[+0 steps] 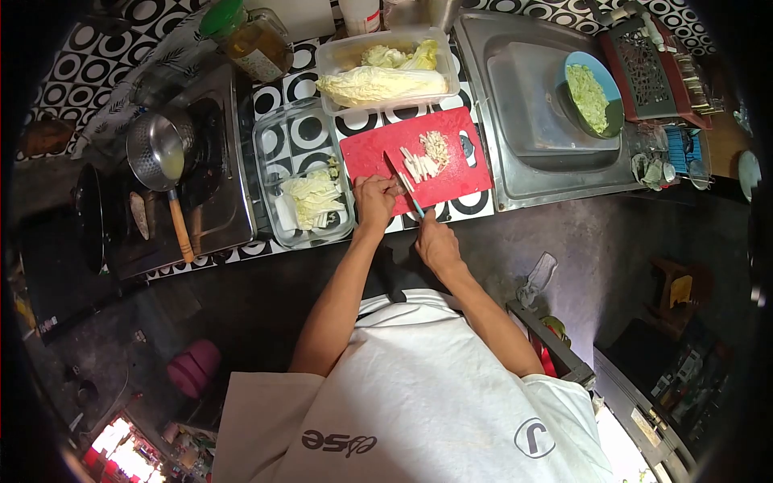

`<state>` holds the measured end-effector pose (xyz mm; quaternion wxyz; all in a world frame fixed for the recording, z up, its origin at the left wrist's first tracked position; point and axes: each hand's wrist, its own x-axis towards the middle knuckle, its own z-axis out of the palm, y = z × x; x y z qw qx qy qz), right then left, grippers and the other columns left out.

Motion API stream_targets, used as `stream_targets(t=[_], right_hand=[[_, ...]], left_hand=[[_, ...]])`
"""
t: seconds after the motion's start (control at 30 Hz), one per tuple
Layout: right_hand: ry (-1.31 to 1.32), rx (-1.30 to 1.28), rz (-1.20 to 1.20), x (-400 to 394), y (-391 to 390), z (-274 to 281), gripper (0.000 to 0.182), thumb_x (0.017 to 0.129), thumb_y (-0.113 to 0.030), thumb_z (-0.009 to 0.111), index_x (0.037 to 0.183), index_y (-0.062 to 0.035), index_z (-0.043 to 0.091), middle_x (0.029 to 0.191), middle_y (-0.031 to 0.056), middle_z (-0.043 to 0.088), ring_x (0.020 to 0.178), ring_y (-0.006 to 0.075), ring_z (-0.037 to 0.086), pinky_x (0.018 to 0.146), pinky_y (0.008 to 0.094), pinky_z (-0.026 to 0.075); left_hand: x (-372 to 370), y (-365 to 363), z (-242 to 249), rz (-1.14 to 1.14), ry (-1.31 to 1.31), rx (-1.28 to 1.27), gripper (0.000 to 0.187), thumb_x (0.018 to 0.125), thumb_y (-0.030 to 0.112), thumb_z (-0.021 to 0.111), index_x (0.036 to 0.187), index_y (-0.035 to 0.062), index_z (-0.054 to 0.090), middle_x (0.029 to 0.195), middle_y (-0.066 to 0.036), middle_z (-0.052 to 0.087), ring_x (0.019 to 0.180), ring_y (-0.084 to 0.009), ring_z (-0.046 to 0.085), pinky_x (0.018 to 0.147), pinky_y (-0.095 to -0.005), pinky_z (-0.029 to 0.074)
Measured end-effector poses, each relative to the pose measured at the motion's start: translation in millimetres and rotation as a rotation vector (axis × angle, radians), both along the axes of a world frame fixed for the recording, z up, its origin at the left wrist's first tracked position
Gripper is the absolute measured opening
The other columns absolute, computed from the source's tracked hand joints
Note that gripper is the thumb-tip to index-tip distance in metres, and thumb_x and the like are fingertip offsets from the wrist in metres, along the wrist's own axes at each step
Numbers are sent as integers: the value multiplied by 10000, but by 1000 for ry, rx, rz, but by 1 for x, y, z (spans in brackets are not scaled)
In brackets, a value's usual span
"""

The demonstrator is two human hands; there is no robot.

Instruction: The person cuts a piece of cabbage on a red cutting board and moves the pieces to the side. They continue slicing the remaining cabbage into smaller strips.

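A red cutting board (362,150) lies on the patterned counter, bearing pale chopped napa cabbage (427,161), part strips and part small bits. My right hand (440,245) is wrapped round the teal handle of a kitchen knife (400,175), whose blade points up and left across the board. Left of the blade, my left hand (376,201) has its fingers curled on a pale cabbage piece, mostly hidden beneath them. Beside the board stands a glass container (272,153) with cut cabbage leaves (311,199) in it. Behind the board, a plastic tub (326,56) holds a larger cabbage piece (385,86).
A stove (217,201) at left carries a perforated ladle-like pan (150,149) with a wooden handle. On the right are a steel sink (499,173), a blue bowl (573,60) of shredded cabbage and a dish rack (640,68). A green-lidded jar (258,52) stands behind.
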<state>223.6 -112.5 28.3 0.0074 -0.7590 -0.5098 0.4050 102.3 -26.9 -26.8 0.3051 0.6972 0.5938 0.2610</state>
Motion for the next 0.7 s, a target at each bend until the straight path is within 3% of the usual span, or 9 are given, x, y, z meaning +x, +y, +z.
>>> stream_targets(t=[0.33,0.57,0.7], right_hand=[[5,68,-2,-3,6,-4,297,769,-77,577,975,39,396,805,313,602,813,470,599,736,516,482],[49,48,-41,5,4,13,230,866,-145,476,964,60,441,823,328,591,854,484,579,764,536,456],[74,113,-18,12,6,12,206,872,-123,488,925,75,468,758,331,578,798,488,570,724,525,449]], left_hand=[[-1,-4,-8,-59,35,63,180,703,76,692,881,62,712,787,-91,637,784,-263,506,729,-348,409],[1,-3,-5,-20,4,45,175,688,73,702,863,60,714,742,-88,620,759,-258,502,698,-352,400],[1,-3,-7,-24,19,91,155,685,76,707,839,62,717,698,-90,594,721,-256,496,663,-357,384]])
